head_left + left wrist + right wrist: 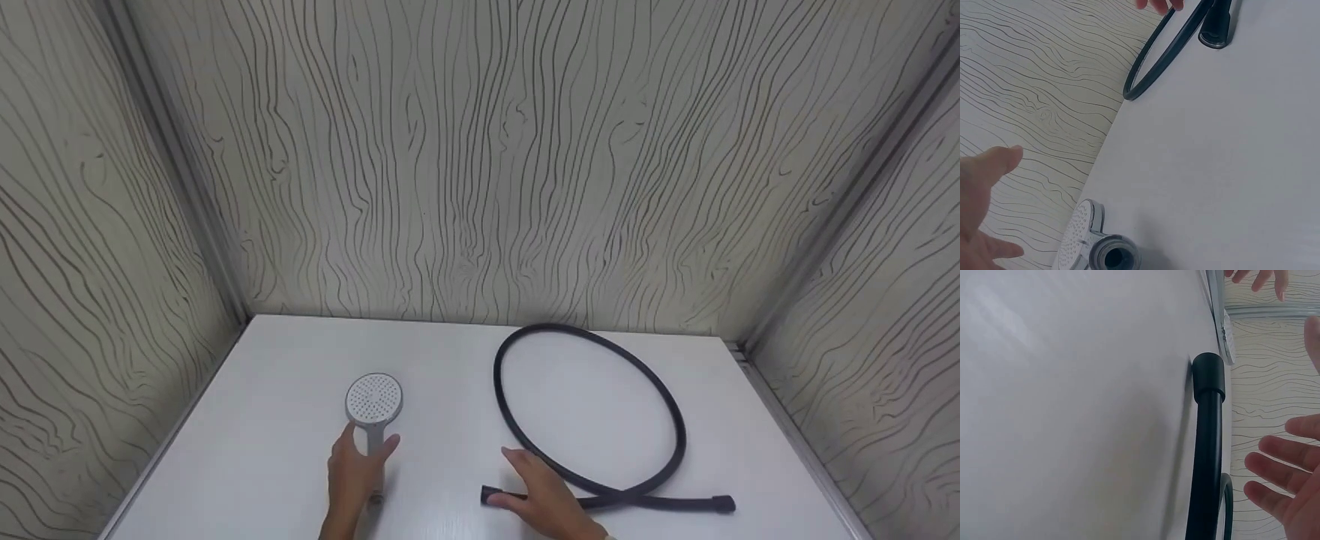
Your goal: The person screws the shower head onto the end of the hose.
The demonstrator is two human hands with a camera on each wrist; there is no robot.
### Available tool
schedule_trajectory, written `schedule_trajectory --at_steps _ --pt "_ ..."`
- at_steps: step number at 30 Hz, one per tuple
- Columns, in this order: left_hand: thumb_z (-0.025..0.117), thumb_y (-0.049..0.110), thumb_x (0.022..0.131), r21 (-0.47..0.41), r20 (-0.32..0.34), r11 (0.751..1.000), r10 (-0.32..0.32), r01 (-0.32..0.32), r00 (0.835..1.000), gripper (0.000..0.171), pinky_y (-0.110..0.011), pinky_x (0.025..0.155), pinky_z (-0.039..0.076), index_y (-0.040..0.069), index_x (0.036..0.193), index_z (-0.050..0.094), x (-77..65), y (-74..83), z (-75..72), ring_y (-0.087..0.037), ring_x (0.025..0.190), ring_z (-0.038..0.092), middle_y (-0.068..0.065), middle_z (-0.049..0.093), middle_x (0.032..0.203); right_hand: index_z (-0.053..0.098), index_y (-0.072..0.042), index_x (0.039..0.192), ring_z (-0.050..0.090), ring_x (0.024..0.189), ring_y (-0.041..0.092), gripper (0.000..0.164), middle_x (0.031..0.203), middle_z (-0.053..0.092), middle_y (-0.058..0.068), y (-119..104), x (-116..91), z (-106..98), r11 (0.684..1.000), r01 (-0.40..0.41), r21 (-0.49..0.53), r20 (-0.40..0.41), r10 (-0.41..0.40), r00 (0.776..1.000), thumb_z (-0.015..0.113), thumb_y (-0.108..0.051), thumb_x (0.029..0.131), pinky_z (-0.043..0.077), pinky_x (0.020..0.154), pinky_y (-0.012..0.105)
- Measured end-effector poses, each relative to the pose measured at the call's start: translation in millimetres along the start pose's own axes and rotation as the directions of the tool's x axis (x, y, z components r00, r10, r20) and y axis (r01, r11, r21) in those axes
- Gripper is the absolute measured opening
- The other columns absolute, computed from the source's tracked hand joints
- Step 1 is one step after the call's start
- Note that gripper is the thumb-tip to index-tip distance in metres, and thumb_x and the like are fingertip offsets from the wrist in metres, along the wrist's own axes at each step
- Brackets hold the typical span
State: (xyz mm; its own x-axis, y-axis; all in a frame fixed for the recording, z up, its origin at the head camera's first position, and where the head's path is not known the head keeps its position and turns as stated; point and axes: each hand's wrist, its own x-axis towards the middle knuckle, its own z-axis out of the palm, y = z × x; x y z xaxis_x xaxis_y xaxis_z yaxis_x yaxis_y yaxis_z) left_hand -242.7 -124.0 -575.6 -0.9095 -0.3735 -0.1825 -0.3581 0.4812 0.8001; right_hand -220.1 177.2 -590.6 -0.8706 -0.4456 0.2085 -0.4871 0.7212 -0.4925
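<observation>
Low in frame, left hand (351,474) and right hand (547,496) spread, holding nothing; a nudge could roll the hose (681,442) (loosely looped).

The left hand (354,471) hides part of the shower head's handle (375,441), nearer the surface's (442,420) left edge; the right hand (549,496) covers 1 stretch of black hose (681,435). The surface's 2 near corners are cut off.

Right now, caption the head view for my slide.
Over a white table, left hand hovers by a shower head, right hand by a looped black hose.
</observation>
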Motion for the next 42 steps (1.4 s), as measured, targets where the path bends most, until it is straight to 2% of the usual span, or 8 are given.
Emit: schedule_trajectory --at_steps 5,11,15,26,34,39,42 --pt "0.070 0.049 0.085 0.001 0.016 0.999 -0.042 0.042 0.999 0.095 -0.065 0.115 0.028 -0.004 0.150 0.024 2.5 -2.2 1.6 -0.054 0.138 0.028 -0.036 0.029 0.149 0.049 0.001 0.139 0.057 0.121 0.035 0.072 0.132 0.059 0.015 4 -2 3 0.999 0.005 0.040 0.021 -0.006 1.000 0.062 -0.051 0.091 0.053 0.100 0.051" --pt "0.070 0.047 0.085 0.009 0.023 0.998 -0.057 0.056 0.998 0.095 -0.066 0.113 0.031 -0.007 0.148 0.025 3.6 -3.8 1.8 -0.056 0.135 0.031 -0.039 0.031 0.146 0.048 0.000 0.139 0.056 0.123 0.034 0.073 0.133 0.058 0.014 5 -2 4 0.998 -0.015 0.061 0.053 0.012 0.999 0.061 -0.053 0.091 0.053 0.101 0.050" --pt "0.070 0.048 0.084 0.016 0.036 0.998 -0.065 0.064 0.997 0.097 -0.067 0.111 0.035 -0.008 0.148 0.024 4.1 -5.5 1.9 -0.056 0.131 0.036 -0.041 0.033 0.142 0.047 -0.002 0.141 0.053 0.126 0.035 0.075 0.136 0.057 0.015 5 -2 4 0.997 -0.055 0.055 0.086 0.050 0.995 0.061 -0.055 0.090 0.051 0.103 0.052" --pt "0.071 0.048 0.083 0.056 0.061 0.995 -0.092 0.088 0.994 0.097 -0.063 0.102 0.045 -0.012 0.145 0.027 8.9 -14.2 6.3 -0.052 0.119 0.048 -0.042 0.042 0.131 0.048 -0.001 0.140 0.054 0.123 0.037 0.075 0.134 0.058 0.016 7 -4 5 0.998 -0.065 0.026 0.107 0.061 0.992 0.060 -0.056 0.090 0.051 0.102 0.052" --pt "0.071 0.045 0.084 0.083 0.068 0.991 -0.114 0.109 0.991 0.092 -0.062 0.102 0.047 -0.018 0.139 0.033 8.3 -15.4 10.0 -0.054 0.121 0.047 -0.041 0.045 0.128 0.050 0.000 0.138 0.053 0.125 0.039 0.074 0.136 0.057 0.018 5 -2 5 0.994 -0.103 0.035 0.145 0.097 0.985 0.059 -0.056 0.090 0.049 0.103 0.056" --pt "0.072 0.043 0.084 0.078 0.068 0.989 -0.135 0.129 0.989 0.089 -0.063 0.103 0.045 -0.020 0.137 0.035 9.2 -16.7 12.9 -0.054 0.123 0.046 -0.041 0.046 0.130 0.050 0.000 0.138 0.053 0.125 0.039 0.073 0.135 0.057 0.017 6 -3 6 0.996 -0.089 0.027 0.135 0.085 0.987 0.059 -0.055 0.091 0.049 0.103 0.055" --pt "0.073 0.040 0.084 0.075 0.055 0.991 -0.119 0.115 0.991 0.085 -0.062 0.099 0.049 -0.020 0.134 0.039 10.3 -18.6 14.0 -0.053 0.119 0.050 -0.040 0.049 0.127 0.051 0.000 0.137 0.054 0.124 0.038 0.073 0.134 0.058 0.017 7 -3 5 0.997 -0.070 0.015 0.121 0.068 0.990 0.059 -0.056 0.090 0.050 0.102 0.054"
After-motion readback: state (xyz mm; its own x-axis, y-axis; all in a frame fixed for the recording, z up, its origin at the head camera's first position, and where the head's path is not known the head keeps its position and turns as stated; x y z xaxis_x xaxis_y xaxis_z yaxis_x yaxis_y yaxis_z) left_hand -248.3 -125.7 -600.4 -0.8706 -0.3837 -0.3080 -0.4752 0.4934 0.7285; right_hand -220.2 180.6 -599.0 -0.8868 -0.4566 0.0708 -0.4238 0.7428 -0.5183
